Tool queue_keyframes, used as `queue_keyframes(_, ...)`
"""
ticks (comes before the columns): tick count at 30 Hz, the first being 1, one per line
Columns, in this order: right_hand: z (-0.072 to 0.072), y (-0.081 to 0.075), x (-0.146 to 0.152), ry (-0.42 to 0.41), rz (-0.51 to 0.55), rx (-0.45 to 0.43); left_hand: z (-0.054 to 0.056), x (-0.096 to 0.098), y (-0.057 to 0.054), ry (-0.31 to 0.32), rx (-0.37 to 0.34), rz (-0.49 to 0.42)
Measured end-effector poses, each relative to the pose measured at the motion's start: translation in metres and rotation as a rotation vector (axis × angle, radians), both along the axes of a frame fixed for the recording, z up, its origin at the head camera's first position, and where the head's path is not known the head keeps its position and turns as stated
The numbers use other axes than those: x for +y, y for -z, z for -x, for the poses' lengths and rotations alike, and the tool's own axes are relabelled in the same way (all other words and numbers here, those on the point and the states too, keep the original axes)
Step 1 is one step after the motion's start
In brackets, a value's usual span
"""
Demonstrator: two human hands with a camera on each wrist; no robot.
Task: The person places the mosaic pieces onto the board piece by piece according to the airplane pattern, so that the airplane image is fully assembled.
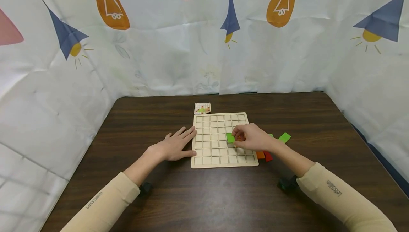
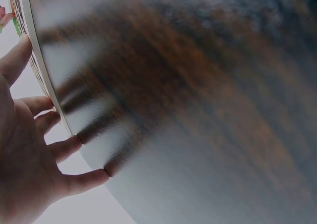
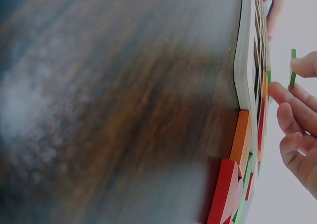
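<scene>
A pale wooden grid board (image 1: 211, 150) lies flat on the dark table. At its left edge, my left hand (image 1: 174, 146) spreads its fingers, thumb (image 2: 19, 60) and fingertips against the rim. Over the right half of the board, my right hand (image 1: 252, 138) pinches a thin green tile (image 3: 293, 68) between thumb and finger. Just left of those fingertips, green (image 1: 230, 138) shows in the head view. Under the hand, an orange piece (image 3: 265, 92) sits on the board, partly hidden from above.
Beside the board's right edge lie an orange block (image 1: 260, 155), a red block (image 1: 268, 156) and a green block (image 1: 284, 137), partly behind the right wrist. A small card (image 1: 202, 108) with a coloured grid picture lies at the board's far left corner. A printed curtain (image 1: 166, 61) hangs behind the table.
</scene>
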State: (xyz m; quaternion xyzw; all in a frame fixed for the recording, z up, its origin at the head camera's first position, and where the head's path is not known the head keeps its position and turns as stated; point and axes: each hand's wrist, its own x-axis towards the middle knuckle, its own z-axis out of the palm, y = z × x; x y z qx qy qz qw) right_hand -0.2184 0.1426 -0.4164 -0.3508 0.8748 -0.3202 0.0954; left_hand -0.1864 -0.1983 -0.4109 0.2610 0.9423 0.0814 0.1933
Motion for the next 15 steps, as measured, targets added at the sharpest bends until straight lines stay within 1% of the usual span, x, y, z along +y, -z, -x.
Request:
queue_keyframes(7,-0.0014,-0.0030,-0.0029,0.015,-0.045,0.017,0.0006,0.0005,0.0000,0.002,0.005,0.007)
queue_keyframes(10,-0.0015,-0.0030,-0.0027,0.010,-0.061,0.040,0.0004,0.0005,-0.0001,0.001,0.004,0.007)
queue_keyframes(15,-0.0003,-0.0008,-0.0016,-0.012,-0.049,0.051,0.0002,0.0005,0.0003,-0.001,0.005,0.004)
